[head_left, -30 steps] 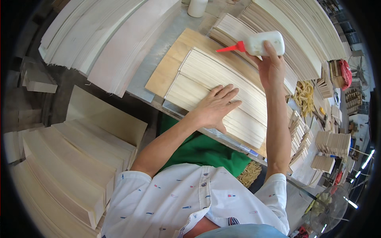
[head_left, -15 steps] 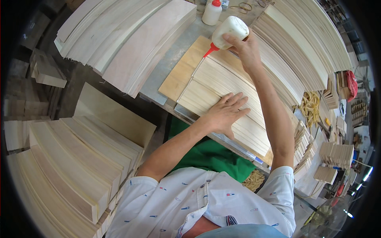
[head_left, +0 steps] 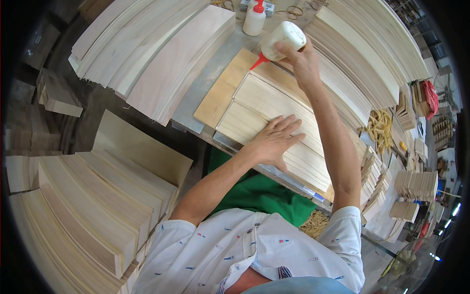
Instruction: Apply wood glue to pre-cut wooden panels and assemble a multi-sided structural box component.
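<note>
My right hand (head_left: 302,59) is wrapped round a white glue bottle (head_left: 284,40), tipped so its red nozzle points down and left. The nozzle tip is close to the far corner of a stack of pale wooden slats (head_left: 264,93). Along the stack's left end runs a thin line that looks like glue. My left hand (head_left: 275,142) lies flat on the slats, fingers spread, holding nothing. Under the slats is a tan board (head_left: 215,103) on the grey workbench (head_left: 197,81).
A second white bottle with a red cap (head_left: 254,20) stands behind. Tall stacks of wood strips (head_left: 181,59) rise at the left, with more strips (head_left: 357,54) at the right. Rubber bands (head_left: 379,130) lie on the right. Boards (head_left: 98,196) are piled at lower left.
The bottle in my right hand has shifted slightly, its nozzle reaching the far end of the slats' left edge. My left hand stays on the slats. The view has tilted a little.
</note>
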Demonstrator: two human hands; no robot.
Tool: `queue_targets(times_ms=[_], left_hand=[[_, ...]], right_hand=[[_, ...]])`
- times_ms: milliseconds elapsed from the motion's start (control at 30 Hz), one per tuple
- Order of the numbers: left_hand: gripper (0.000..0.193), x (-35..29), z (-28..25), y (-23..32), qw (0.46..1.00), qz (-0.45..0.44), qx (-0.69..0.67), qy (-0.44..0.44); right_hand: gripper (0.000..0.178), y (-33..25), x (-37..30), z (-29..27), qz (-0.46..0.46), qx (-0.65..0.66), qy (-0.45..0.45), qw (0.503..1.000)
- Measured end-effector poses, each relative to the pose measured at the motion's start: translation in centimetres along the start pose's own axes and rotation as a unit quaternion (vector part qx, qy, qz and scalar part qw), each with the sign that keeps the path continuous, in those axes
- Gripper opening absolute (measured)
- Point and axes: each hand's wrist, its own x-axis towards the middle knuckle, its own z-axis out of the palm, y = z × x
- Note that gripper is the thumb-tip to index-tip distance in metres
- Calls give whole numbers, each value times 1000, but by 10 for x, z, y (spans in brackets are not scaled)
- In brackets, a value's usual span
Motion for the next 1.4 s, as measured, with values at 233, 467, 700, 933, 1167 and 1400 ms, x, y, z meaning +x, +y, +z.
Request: queue_targets(times_ms=[233, 467, 700, 933, 1167, 1400], left_hand=[[103, 9, 4, 0, 1000, 26, 1, 16], [103, 7, -2, 2, 1000, 12, -9, -10], [106, 9, -7, 7, 1000, -12, 7, -25], [105, 6, 2, -5, 999, 11, 38, 1], [93, 16, 2, -1, 999, 38, -11, 27], [61, -46, -121, -121, 883, -250, 212, 335]], right_hand=[[53, -31, -28, -57, 21, 39, 52, 998], [42, -63, -96, -150, 42, 148, 175, 973], [58, -126, -167, -241, 89, -302, 235, 920], [42, -82, -156, -261, 280, -797, -204, 495], [29, -75, -175, -250, 119, -780, -141, 598], [36, -95, -229, -160, -21, -592, -64, 803]])
